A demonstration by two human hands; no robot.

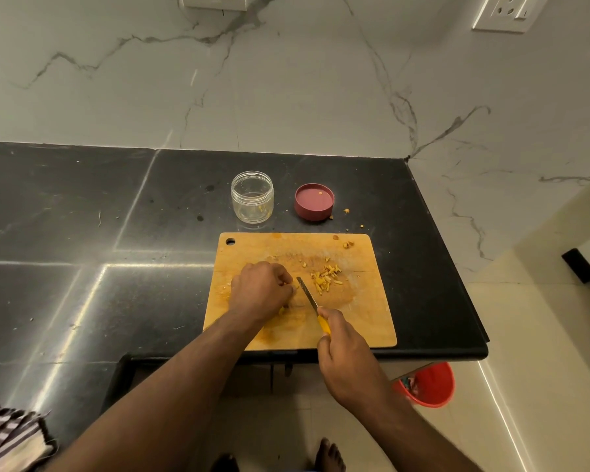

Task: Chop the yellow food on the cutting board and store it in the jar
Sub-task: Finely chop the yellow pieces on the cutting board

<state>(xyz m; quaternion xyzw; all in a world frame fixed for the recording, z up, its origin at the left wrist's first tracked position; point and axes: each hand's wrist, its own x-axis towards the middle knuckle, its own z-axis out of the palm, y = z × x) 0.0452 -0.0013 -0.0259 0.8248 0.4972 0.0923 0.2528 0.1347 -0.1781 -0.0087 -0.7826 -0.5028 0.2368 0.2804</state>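
Red bucket (428,386) on floor; striped cloth (6,434) on black counter (65,216).

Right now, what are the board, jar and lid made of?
Board: looks like wood, matte, grain and yellow stains showing. Jar: clear, glass or plastic, cannot tell which. Lid: likely plastic, dull red, smooth.

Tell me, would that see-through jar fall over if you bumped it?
Probably not easily: the jar looks short and wide, standing upright. Nearly empty, it likely slides on the shiny countertop. On its side, its round wall might roll.
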